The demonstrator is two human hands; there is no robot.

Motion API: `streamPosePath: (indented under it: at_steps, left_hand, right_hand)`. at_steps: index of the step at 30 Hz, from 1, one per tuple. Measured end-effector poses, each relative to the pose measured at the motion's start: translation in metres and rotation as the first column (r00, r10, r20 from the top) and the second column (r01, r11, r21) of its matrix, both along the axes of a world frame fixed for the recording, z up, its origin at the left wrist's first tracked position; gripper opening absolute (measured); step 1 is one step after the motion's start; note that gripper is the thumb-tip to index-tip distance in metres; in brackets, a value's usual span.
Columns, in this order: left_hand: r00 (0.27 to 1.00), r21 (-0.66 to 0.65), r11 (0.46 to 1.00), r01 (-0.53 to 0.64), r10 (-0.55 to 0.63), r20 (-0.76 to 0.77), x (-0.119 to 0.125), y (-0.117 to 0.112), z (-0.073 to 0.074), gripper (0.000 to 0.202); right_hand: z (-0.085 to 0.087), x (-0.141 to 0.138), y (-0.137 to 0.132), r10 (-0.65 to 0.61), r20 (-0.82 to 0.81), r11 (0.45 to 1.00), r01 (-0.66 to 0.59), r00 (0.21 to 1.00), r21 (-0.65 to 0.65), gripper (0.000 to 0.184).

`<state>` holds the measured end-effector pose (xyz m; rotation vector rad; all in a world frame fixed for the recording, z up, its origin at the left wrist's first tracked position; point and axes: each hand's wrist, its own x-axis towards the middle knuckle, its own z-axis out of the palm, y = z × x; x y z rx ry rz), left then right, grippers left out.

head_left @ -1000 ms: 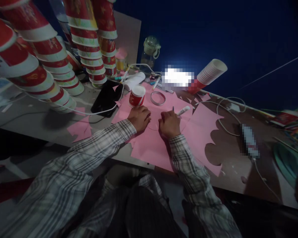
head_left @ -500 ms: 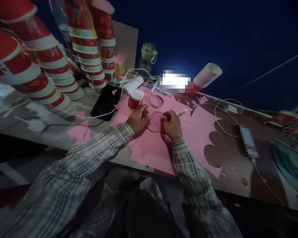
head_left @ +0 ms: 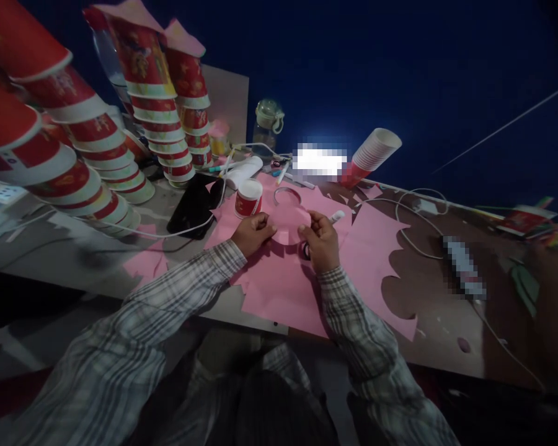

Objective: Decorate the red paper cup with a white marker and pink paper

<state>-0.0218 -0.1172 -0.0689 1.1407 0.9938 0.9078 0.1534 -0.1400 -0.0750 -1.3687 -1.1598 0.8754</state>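
At the frame's center, my left fingers [head_left: 268, 233] and right fingers [head_left: 308, 234] pinch, nearly closed, opposite edges of a pink paper disc [head_left: 288, 224]; beyond, left of center, stands a red cup [head_left: 248, 202], then a lidded bottle [head_left: 266, 129].

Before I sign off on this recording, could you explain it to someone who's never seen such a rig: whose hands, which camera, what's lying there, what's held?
There is no machine here: these are a person's bare hands, in plaid sleeves, seen by one head-worn camera looking forward and down. The left hand and right hand hold a round pink paper disc between them by its edges. Beneath are pink paper sheets, some with scalloped cutouts. A small red-and-white paper cup stands just beyond the left hand, and tall stacks of red-and-white paper cups rise at the picture's left. A dark loop shows by the right hand; I can't tell what it belongs to.
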Motion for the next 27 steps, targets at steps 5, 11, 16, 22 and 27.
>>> streamPosePath:
  at_steps: [5,11,16,22,27]
  left_hand:
    - [0.999,-0.074,0.997,-0.007,0.011,0.050,0.001,0.000,0.004,0.022]
    - [0.999,-0.004,1.000,-0.017,0.017,-0.041,0.001,0.000,0.003,0.016]
    - [0.960,0.287,0.958,0.012,0.069,-0.271,-0.004,0.000,-0.003,0.019]
    - [0.924,0.389,0.921,0.015,0.136,-0.357,-0.003,-0.003,-0.006,0.016]
    - [0.940,0.345,0.939,0.011,0.107,-0.323,-0.001,-0.003,-0.007,0.016]
  right_hand:
    - [0.004,0.003,-0.002,0.078,0.135,0.995,-0.069,0.988,-0.073,0.021]
    - [0.003,0.005,-0.001,0.067,0.216,0.996,-0.053,0.974,-0.070,0.027]
    - [0.011,0.009,-0.003,0.194,0.055,0.966,-0.181,0.979,-0.186,0.031]
    - [0.019,0.003,-0.005,0.229,-0.110,0.944,-0.248,0.967,-0.218,0.035]
    - [0.016,0.000,-0.006,0.201,-0.080,0.956,-0.214,0.976,-0.200,0.032]
